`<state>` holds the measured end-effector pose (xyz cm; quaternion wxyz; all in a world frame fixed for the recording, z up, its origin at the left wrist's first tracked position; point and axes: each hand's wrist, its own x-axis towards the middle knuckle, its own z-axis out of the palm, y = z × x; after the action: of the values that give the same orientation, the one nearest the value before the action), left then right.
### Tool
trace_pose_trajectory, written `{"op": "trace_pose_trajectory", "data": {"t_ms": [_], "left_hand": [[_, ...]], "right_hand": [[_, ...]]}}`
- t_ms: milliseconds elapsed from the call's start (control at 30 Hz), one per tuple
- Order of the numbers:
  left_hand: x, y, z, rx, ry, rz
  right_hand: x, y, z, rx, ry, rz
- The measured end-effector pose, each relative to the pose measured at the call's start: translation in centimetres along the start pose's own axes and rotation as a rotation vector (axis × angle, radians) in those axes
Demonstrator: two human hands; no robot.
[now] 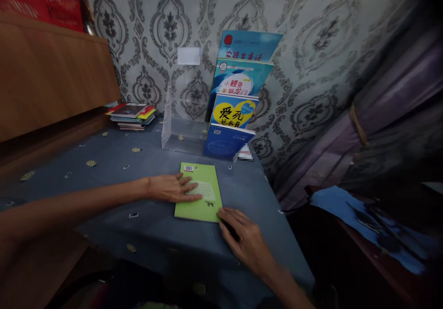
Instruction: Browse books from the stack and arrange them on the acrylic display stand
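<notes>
"While the left hand [169, 189] is lying flat across the green book [208, 191], what is the right hand [244, 233] doing?"

"It is resting its bent fingers at the book's near right corner. Whether it is gripping the edge, I cannot tell."

"And how are the left fingers standing?"

"They are spreading wide over the cover, pressing on nothing else. A barcode [188, 168] is showing at the far left corner."

"Where is the book lying?"

"It is lying flat on the counter [256, 202], near its front edge, just in front of a clear stand [183, 142]. Patterned blue-grey cloth is covering the counter."

"Is the stand carrying anything?"

"Its right side is holding upright books in tiers, a dark blue book [228, 142] standing foremost and a yellow-and-blue book [235, 112] rising behind it. A white label [188, 56] is showing at the top of its left side."

"What else is sitting around?"

"A stack of books [130, 116] is lying farther back on the left, beside a wooden cabinet [55, 73]. A purple curtain [321, 133] is hanging on the right."
</notes>
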<state>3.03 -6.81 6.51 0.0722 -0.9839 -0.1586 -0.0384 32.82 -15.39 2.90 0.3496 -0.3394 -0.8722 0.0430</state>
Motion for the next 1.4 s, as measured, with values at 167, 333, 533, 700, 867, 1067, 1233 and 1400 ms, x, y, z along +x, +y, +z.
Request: {"op": "trace_pose_trajectory", "data": {"t_ms": [167,333,533,700,867,1067,1233,1400], "left_hand": [[0.1,-0.4,0.3,-0.149,-0.04,-0.082],[0.5,0.7,0.1,-0.353,0.115,-0.169],[2.0,3.3,-2.1,-0.65,0.271,-0.245],[3.4,4.6,-4.3,-0.935,0.409,-0.464],[4.8,4.4,-4.9,-1.252,0.759,-0.569],[6.2,3.3,-4.1,-1.648,0.974,-0.716],[5.8,1.1,-1.4,-1.775,0.919,-0.903],[4.8,-1.6,1.4,-1.662,0.858,-1.062]], "right_hand": [[-0.3,-0.2,-0.3,0.004,-0.033,0.031],[-1.5,-0.2,-0.5,0.012,0.011,0.06],[-2.9,-0.3,-1.3,0.097,0.161,0.155],[-1.5,-0.5,-2.9,0.175,0.286,0.324],[2.2,-0.6,-3.4,0.289,0.371,0.41],[6.4,0.0,-3.4,0.524,0.314,0.481],[7.6,1.7,-1.4,0.72,0.177,0.609],[7.6,3.2,2.2,0.912,0.064,0.828]]}}
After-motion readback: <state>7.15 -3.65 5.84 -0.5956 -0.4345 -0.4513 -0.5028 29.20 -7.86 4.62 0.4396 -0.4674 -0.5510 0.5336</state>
